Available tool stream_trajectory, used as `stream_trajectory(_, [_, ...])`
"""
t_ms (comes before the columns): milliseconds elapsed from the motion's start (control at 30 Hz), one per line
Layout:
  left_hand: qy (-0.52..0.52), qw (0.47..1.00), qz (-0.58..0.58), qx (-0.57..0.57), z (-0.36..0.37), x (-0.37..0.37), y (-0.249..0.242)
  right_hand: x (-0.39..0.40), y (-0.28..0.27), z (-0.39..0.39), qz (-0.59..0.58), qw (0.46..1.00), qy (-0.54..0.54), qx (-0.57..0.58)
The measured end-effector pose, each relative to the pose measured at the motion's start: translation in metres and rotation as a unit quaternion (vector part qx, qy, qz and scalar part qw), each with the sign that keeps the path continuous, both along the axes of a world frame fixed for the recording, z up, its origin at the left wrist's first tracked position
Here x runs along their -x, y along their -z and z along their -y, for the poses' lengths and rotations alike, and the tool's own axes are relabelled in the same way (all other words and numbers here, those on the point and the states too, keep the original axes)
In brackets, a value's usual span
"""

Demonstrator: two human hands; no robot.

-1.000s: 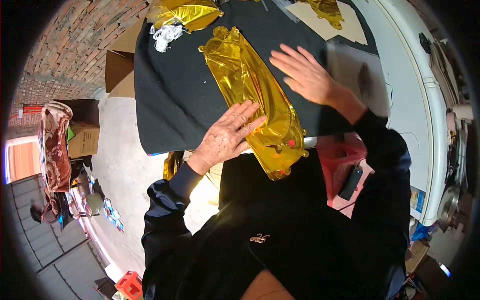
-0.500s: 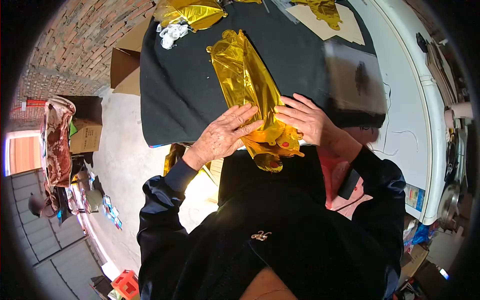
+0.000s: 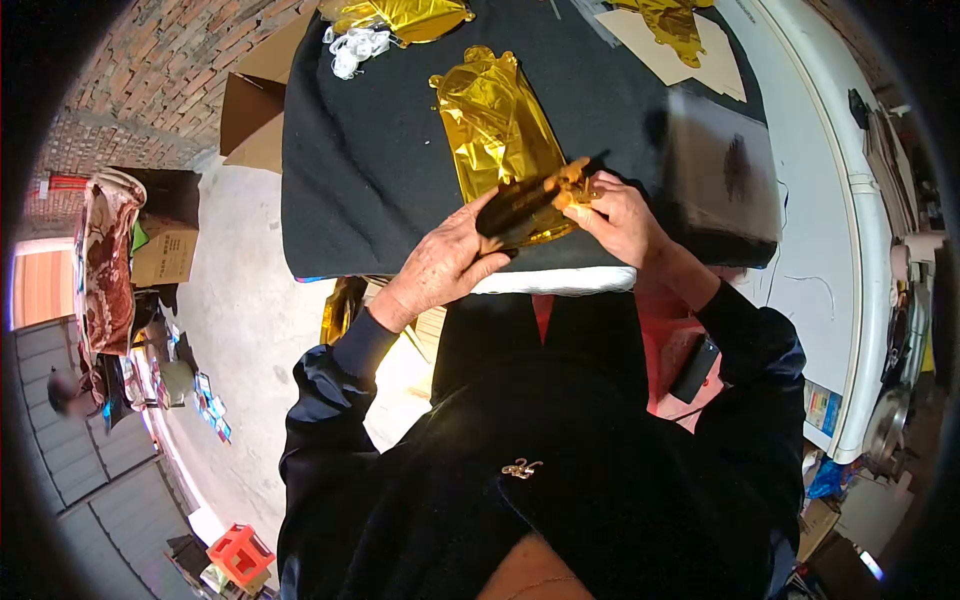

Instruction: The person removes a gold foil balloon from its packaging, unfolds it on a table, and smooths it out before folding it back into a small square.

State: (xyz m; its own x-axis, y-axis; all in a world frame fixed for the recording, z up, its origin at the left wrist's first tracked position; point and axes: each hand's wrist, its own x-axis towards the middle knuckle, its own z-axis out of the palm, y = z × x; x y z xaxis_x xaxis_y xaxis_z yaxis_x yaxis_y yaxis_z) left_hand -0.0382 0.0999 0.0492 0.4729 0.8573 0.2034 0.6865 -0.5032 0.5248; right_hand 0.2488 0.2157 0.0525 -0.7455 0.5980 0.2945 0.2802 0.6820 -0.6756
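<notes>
A flat gold foil balloon (image 3: 500, 125) lies lengthwise on the black cloth, its near end folded up and back over itself. My right hand (image 3: 622, 222) pinches the rumpled tip of that folded end between thumb and fingers. My left hand (image 3: 447, 255) rests flat along the balloon's near left side, thumb stretched out below the fold. Some of its fingertips are hidden by the raised, dark-looking foil.
A black-cloth-covered table (image 3: 350, 190) is before me. Beyond lie more gold foil (image 3: 425, 22), a white bundle (image 3: 357, 48) and cardboard sheets (image 3: 640, 45) with foil on top. A clear plastic packet (image 3: 715, 160) lies at right. An open cardboard box (image 3: 252, 115) stands left.
The balloon's near end, which hung over the table edge, is now folded up and away from me. My right hand has gone from lying flat to pinching its tip.
</notes>
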Motion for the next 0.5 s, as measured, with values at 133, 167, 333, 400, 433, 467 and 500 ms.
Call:
stream_trajectory(133, [-0.070,0.991,0.112,-0.004,0.001,-0.001,-0.001,0.005,-0.007,-0.004,0.002,1.000,0.003,0.025])
stream_trajectory(167, [-0.081,0.990,0.117,-0.022,0.001,-0.001,0.000,0.005,-0.008,-0.005,0.016,0.999,0.001,0.030])
stream_trajectory(333, [-0.162,0.979,0.103,-0.071,0.009,-0.008,-0.002,0.010,-0.013,-0.005,0.035,0.998,0.033,0.034])
stream_trajectory(400, [-0.194,0.973,0.101,-0.072,0.011,-0.012,-0.002,0.012,-0.013,-0.005,0.038,0.997,0.043,0.041])
stream_trajectory(433, [-0.210,0.970,0.101,-0.068,0.011,-0.013,0.000,0.013,-0.014,-0.005,0.042,0.997,0.050,0.042])
stream_trajectory(467, [-0.225,0.967,0.101,-0.064,0.011,-0.014,0.001,0.014,-0.014,-0.005,0.046,0.996,0.058,0.043])
stream_trajectory(500, [-0.241,0.964,0.100,-0.060,0.010,-0.015,0.002,0.013,-0.011,-0.007,0.055,0.995,0.066,0.050])
